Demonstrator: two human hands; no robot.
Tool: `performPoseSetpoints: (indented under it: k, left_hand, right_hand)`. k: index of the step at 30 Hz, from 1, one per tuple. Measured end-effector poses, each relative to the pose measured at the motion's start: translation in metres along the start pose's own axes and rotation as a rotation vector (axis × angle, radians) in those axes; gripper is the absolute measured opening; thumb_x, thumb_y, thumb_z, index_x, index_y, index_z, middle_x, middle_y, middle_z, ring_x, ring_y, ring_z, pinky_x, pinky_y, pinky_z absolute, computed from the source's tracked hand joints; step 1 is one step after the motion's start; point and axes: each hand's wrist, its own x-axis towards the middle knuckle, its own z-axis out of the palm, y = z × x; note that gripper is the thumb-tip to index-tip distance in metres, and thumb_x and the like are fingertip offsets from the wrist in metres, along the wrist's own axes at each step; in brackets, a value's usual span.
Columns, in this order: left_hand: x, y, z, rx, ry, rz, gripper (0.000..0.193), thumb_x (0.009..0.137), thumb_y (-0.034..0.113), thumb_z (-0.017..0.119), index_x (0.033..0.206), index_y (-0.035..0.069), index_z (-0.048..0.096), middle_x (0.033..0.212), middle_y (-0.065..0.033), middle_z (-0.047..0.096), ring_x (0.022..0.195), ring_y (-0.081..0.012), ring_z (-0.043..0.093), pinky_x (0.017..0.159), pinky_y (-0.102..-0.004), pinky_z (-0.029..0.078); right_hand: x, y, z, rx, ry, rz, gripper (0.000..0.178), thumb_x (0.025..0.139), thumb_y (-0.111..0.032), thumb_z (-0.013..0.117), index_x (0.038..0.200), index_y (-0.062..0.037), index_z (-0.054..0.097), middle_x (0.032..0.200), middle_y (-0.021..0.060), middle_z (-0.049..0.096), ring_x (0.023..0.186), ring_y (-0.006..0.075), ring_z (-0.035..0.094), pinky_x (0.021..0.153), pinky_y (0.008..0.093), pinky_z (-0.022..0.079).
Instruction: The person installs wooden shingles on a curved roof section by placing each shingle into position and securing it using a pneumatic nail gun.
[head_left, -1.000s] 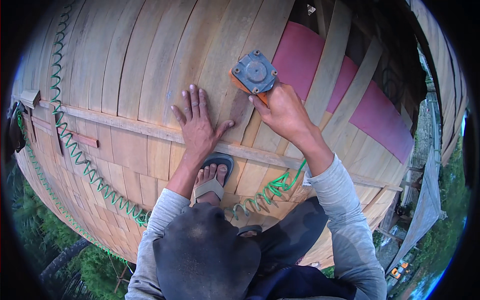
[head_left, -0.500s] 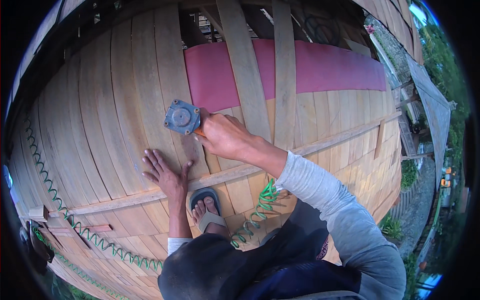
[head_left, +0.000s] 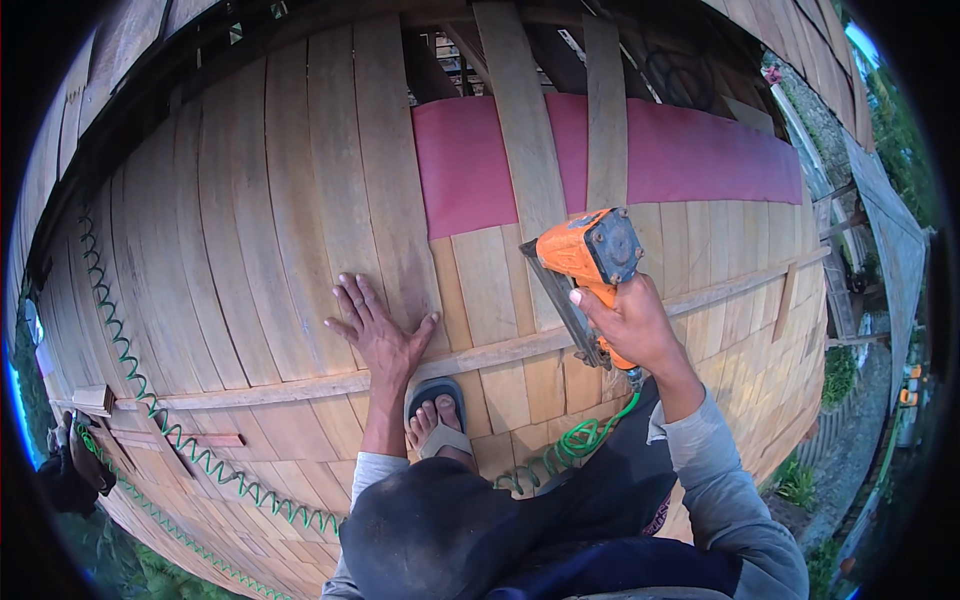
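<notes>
An orange nail gun [head_left: 588, 262] is being gripped by the right hand [head_left: 632, 325], nose angled toward the plank [head_left: 478, 290] just right of the flat-pressed, open-fingered left hand [head_left: 378, 330].

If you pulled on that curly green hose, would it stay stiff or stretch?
The green coiled hose would probably stretch and spring back, since it is wound in loose loops and sags across the wooden planks. It looks light and floppy: it hangs from the orange nail gun in the right hand without keeping any shape.
</notes>
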Motion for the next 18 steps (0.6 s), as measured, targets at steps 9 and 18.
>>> performPoseSetpoints:
  k: [9,18]
  left_hand:
    - [0.061,0.108,0.012,-0.195,-0.038,0.569,0.093,0.085,0.048,0.085,0.16,0.008,0.046,0.173,-0.0251,0.024,0.16,-0.0488,0.022,0.131,-0.0627,0.02]
    - [0.117,0.197,0.068,0.054,-0.245,1.199,0.058,0.093,0.056,0.072,0.13,0.012,0.064,0.154,-0.0126,0.051,0.159,-0.0287,0.035,0.131,-0.0722,0.011]
  right_hand:
    - [-0.057,0.062,-0.012,0.263,0.296,0.107,0.021,0.103,-0.018,0.073,0.109,0.0021,0.071,0.074,0.0031,0.067,0.064,0.0082,0.063,0.059,0.0297,0.053]
    - [-0.099,0.077,-0.021,0.383,0.424,0.221,0.013,0.104,-0.011,0.07,0.102,0.0017,0.069,0.073,0.001,0.064,0.064,0.0079,0.059,0.059,0.0294,0.049]
